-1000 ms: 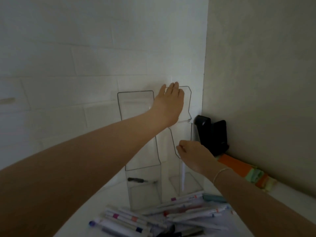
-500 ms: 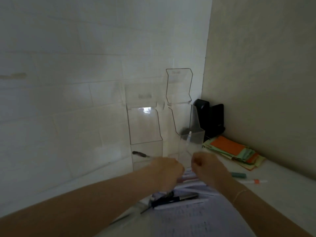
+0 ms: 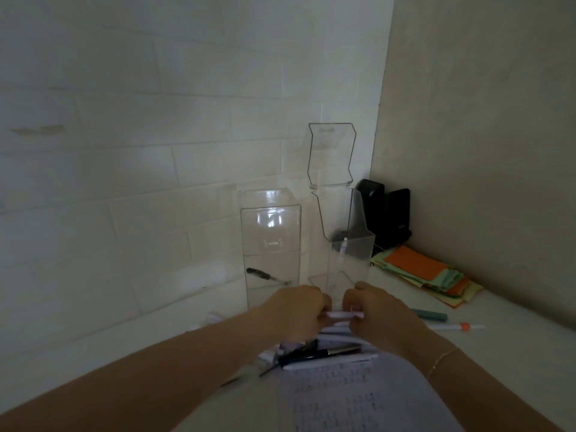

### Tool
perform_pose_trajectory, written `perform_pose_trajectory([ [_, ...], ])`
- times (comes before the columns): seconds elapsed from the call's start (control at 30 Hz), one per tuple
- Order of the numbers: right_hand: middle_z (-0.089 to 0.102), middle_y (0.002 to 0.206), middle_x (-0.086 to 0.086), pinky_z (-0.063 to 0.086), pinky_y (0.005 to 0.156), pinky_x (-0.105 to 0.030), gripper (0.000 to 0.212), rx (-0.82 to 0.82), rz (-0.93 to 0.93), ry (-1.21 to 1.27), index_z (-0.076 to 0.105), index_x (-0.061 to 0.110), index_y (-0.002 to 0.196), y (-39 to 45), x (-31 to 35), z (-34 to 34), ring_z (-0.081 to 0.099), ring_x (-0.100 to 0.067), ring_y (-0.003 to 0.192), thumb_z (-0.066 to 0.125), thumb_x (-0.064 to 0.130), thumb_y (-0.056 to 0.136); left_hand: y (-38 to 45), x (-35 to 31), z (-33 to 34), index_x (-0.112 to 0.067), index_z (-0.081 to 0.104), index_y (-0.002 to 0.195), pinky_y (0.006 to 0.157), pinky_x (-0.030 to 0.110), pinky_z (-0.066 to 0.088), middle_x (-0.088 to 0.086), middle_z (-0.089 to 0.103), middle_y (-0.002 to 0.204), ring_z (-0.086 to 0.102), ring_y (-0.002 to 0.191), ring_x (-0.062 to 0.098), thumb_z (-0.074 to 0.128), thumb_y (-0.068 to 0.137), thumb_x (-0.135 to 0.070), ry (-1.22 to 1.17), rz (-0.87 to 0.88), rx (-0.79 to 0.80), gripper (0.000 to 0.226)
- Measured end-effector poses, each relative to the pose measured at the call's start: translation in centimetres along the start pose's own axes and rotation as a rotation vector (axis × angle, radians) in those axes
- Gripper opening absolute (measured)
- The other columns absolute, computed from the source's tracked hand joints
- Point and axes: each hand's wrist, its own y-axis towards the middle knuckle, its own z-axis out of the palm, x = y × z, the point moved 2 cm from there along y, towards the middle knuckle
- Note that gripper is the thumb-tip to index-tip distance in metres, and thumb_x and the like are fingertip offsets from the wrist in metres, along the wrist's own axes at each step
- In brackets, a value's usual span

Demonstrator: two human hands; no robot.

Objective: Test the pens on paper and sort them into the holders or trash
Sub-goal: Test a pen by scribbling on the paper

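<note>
We hold a white pen (image 3: 344,314) mid-frame — left hand (image 3: 297,311) and right hand (image 3: 371,310) each pinch an end, likely to uncap it above the paper (image 3: 358,397) — holders (image 3: 271,232) behind.

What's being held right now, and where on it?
A white pen, held level: left hand grips one end, right hand the other.

Two holders (image 3: 270,244) (image 3: 349,254) stand side by side at the table's (image 3: 514,353) back edge, paper notes (image 3: 427,275) toward its back-right corner, what seem pens (image 3: 324,353) piled before them.
</note>
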Motion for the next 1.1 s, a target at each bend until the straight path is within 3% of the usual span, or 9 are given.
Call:
perform_pose_trajectory([
  [0.27,0.037,0.076,0.01,0.03,0.058,-0.018,0.029,0.066,0.016,0.109,0.042,0.033,0.069,-0.6,0.7,-0.9,0.047,-0.015,0.077,0.054,0.011,0.084,-0.7,0.3,-1.4,-0.014,0.065,0.109,0.082,0.038,0.049,0.007,0.065,0.103,0.06,0.09,0.019,0.049,0.092,-0.02,-0.149,0.079,-0.209,0.024],
  [0.37,0.051,0.082,0.0,0.038,0.064,-0.019,0.01,0.032,0.042,0.125,0.058,0.017,0.082,-0.8,1.0,-2.0,0.056,-0.023,0.083,0.053,0.009,0.087,-1.4,0.1,-2.2,-0.018,0.063,0.107,0.075,0.032,0.054,0.004,0.069,0.09,0.065,0.079,0.015,0.056,0.091,-0.021,-0.364,0.063,-0.328,0.017],
  [0.5,0.065,0.073,-0.008,0.051,0.063,-0.026,0.013,-0.178,0.296,0.764,0.06,0.011,0.073,-1.2,0.7,-4.0,0.062,-0.019,0.067,0.066,0.009,0.085,-2.3,-0.2,-3.6,-0.019,0.056,0.104,0.064,0.017,0.051,-0.003,0.068,0.081,0.066,0.075,0.01,0.067,0.085,-0.027,-0.835,-0.125,-0.32,0.023],
  [0.7,0.067,0.067,-0.013,0.055,0.058,-0.031,0.016,-0.184,0.322,1.557,0.057,0.005,0.07,-2.3,2.9,-5.3,0.067,-0.024,0.063,0.06,0.001,0.086,-3.5,-2.0,-4.3,-0.016,0.063,0.106,0.08,0.027,0.053,0.0,0.069,0.094,0.066,0.085,0.014,0.056,0.092,-0.03,-0.817,0.033,-0.093,0.021],
  [0.83,0.067,0.09,-0.015,0.054,0.063,-0.03,0.018,-0.348,0.441,1.467,0.057,0.003,0.1,-2.0,3.2,-4.4,0.067,-0.024,0.075,0.066,0.008,0.085,-4.3,-3.1,-4.4,-0.003,0.063,0.1,0.064,0.025,0.054,0.001,0.066,0.069,0.062,0.057,0.013,0.05,0.096,-0.027,-0.855,-0.047,-0.054,0.027],
  [0.9,0.053,0.111,-0.003,0.046,0.074,-0.025,0.042,-0.654,0.485,1.036,0.045,0.008,0.118,-2.5,2.9,-4.3,0.055,-0.019,0.095,0.069,0.013,0.083,-4.8,-3.0,-4.5,-0.002,0.064,0.096,0.062,0.023,0.053,-0.001,0.064,0.063,0.059,0.051,0.009,0.051,0.095,-0.029,-0.759,-0.08,-0.036,0.03],
  [0.97,0.041,0.118,0.006,0.039,0.087,-0.023,0.046,-0.829,0.164,0.45,0.041,0.01,0.131,-3.8,4.1,-4.9,0.043,-0.01,0.105,0.057,0.025,0.092,-5.2,-3.1,-4.8,-0.003,0.065,0.088,0.062,0.022,0.052,-0.001,0.063,0.062,0.058,0.05,0.007,0.054,0.093,-0.031,-0.694,-0.05,-0.028,0.031],
  [1.03,0.056,0.1,0.008,0.043,0.081,-0.021,0.046,-0.555,-0.141,0.252,0.055,0.016,0.118,-4.2,5.6,-3.9,0.052,-0.006,0.089,0.032,0.05,0.096,-5.6,-3.2,-5.4,-0.005,0.066,0.084,0.062,0.022,0.052,-0.001,0.064,0.063,0.06,0.052,0.009,0.058,0.091,-0.028,-0.712,-0.033,-0.015,0.025],
  [1.1,0.058,0.066,0.003,0.042,0.061,-0.018,0.071,-0.272,-0.086,0.362,0.064,0.016,0.083,-4.3,6.4,-2.8,0.053,-0.006,0.059,0.017,0.07,0.088,-6.1,-3.2,-6.9,-0.005,0.066,0.089,0.065,0.022,0.054,0.001,0.068,0.069,0.065,0.059,0.013,0.064,0.088,-0.023,-0.685,-0.009,0.085,0.018],
])
